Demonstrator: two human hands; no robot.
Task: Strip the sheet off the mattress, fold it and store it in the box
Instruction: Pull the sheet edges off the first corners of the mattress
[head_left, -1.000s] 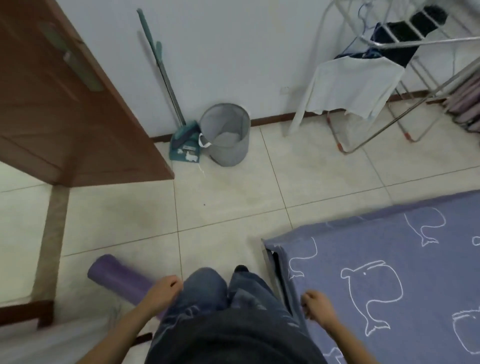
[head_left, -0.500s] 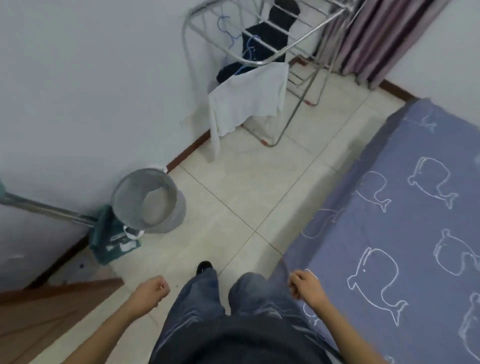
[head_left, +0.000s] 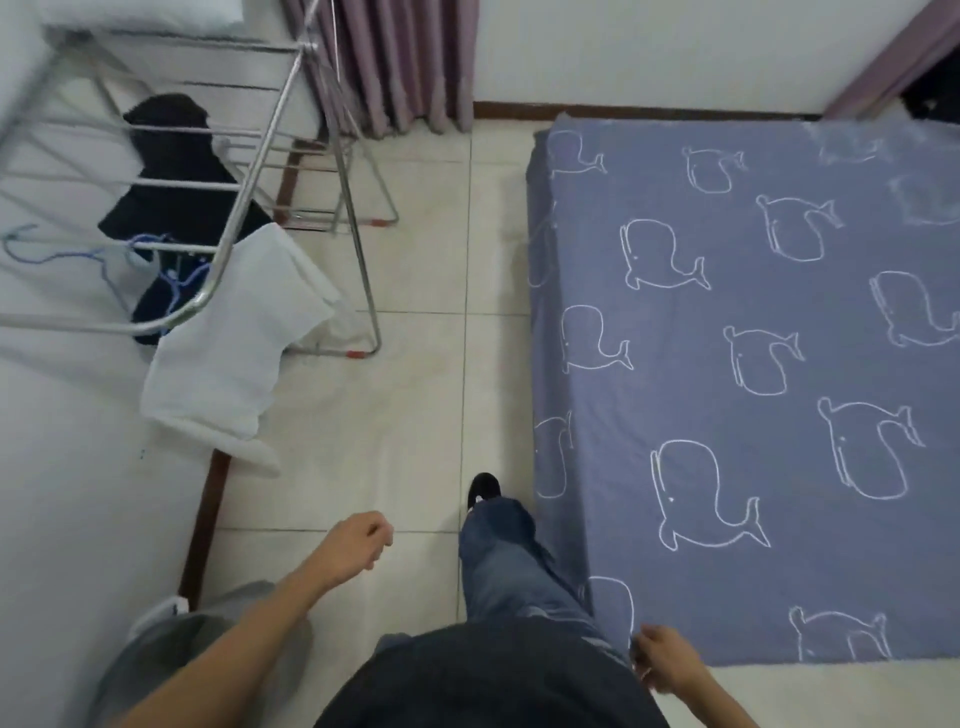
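A blue-grey cotton sheet printed with white outline whales (head_left: 753, 364) is the only thing with drawing on it; the whales carry no letters. The sheet lies flat over the low mattress and covers it to its left edge and its far edge, which is just beside the wall with the brown skirting.

The right hand (head_left: 662, 660) is at the near left corner of the mattress, its curled fingers touching the sheet's corner; whether they pinch the cloth I cannot tell. The left hand (head_left: 358, 540) hangs over the pale tiled floor (head_left: 415, 374), fingers loosely curled, holding nothing.

A grey soft round basket with a white handle (head_left: 171, 639) stands beside the left wall, partly behind the left forearm; its inside is not visible.

A silver metal drying rack (head_left: 249, 171) near the far left corner of the floor carries a white shirt (head_left: 234, 343), a dark garment (head_left: 176, 166) and blue wire hangers (head_left: 104, 260). Purple pleated curtains (head_left: 395, 62) hang behind it.

Half a second ago the view faced the left wall and the basket's inside showed; now the view has turned along the mattress, the right hand remains at the same corner.
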